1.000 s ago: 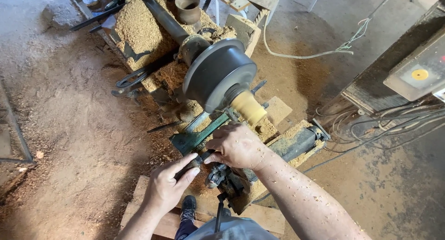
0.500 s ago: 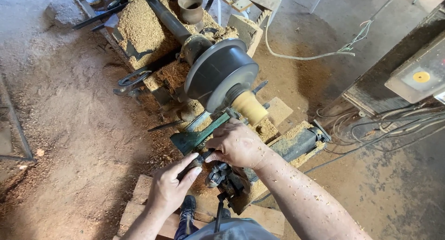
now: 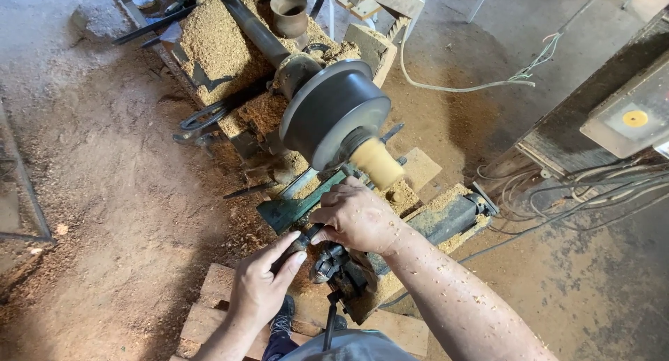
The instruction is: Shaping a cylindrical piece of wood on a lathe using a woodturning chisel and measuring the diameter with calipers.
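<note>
Right hand (image 3: pixel 357 216) lies knuckles-up on the green tool rest (image 3: pixel 300 206), just below the pale wooden workpiece (image 3: pixel 376 162); fingers curled down over the rest, what they clasp is hidden. Left hand (image 3: pixel 261 288) sits below and left of the workpiece, thumb and forefinger pinched around the dark tool handle (image 3: pixel 298 244). Workpiece projects from the grey lathe disc (image 3: pixel 334 113). Sawdust (image 3: pixel 216 40) is heaped above and left of the workpiece. Wood chips dot the right forearm.
</note>
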